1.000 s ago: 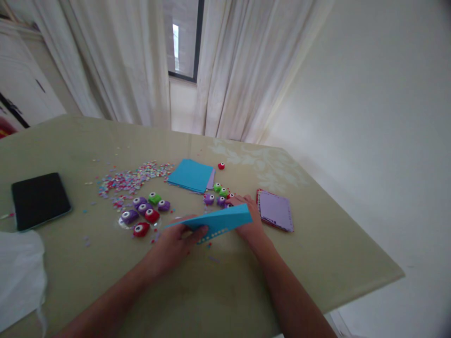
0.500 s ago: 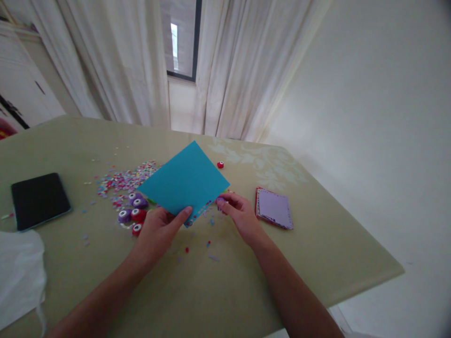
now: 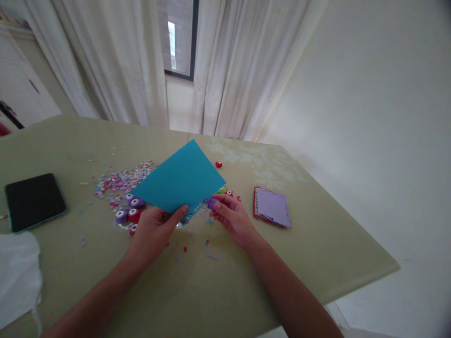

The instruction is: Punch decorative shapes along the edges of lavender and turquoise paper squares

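One blue sheet is pinched in the left hand; its holed edge faces the right hand, which grips one purple punch just beside it; left of the left hand show three purple punches and two red punches; right of the right hand lies one card stack; a second ago the sheet stood nearly edge-on, partly hiding the right hand.
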The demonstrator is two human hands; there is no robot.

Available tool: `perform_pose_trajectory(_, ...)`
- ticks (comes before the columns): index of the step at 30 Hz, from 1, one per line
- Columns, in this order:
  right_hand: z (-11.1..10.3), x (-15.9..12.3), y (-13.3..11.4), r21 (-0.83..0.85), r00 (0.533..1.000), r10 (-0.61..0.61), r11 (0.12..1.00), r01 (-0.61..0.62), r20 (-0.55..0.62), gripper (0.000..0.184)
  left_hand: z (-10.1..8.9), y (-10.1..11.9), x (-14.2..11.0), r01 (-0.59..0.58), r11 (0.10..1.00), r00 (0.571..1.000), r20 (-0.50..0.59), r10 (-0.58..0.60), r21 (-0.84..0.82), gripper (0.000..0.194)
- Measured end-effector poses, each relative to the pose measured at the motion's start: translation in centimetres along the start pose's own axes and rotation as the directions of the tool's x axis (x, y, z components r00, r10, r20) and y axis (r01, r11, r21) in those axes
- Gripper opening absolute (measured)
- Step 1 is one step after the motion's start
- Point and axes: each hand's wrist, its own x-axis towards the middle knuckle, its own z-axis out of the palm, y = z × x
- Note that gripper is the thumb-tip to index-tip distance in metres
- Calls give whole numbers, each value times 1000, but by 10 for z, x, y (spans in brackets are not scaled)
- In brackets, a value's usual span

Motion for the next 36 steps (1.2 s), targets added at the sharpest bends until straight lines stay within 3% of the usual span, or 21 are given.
perform_pose_trajectory(6,1,0,3,-15,1000,-4,1000,4,-7,55,1,3,-1,-5,1000,1000,27,5,12,34)
perform_pose_trajectory(13,0,2,3,-99,992,-75,993,65,-99,53,1,0,-4,-44,985,998,52,36,165,43)
perform_pose_trajectory(18,3,1,1,-49,997,-18,999,14,-76,59,2,-8,-3,-126,956,991,85,107,266,45)
perform_pose_trajectory(25,1,1,4,-132,992,-68,990,53,-109,57,4,-5,-3,-128,964,987,124,101,234,44)
perform_pose_trajectory(31,1,1,4,-87,995,-45,996,37,-87,54,5,-12,-2,-114,980,982,168,87,161,41)
perform_pose_trajectory(36,0,0,5,-119,995,-45,992,35,-84,56,5,-15,-1,-114,972,982,171,79,205,45)
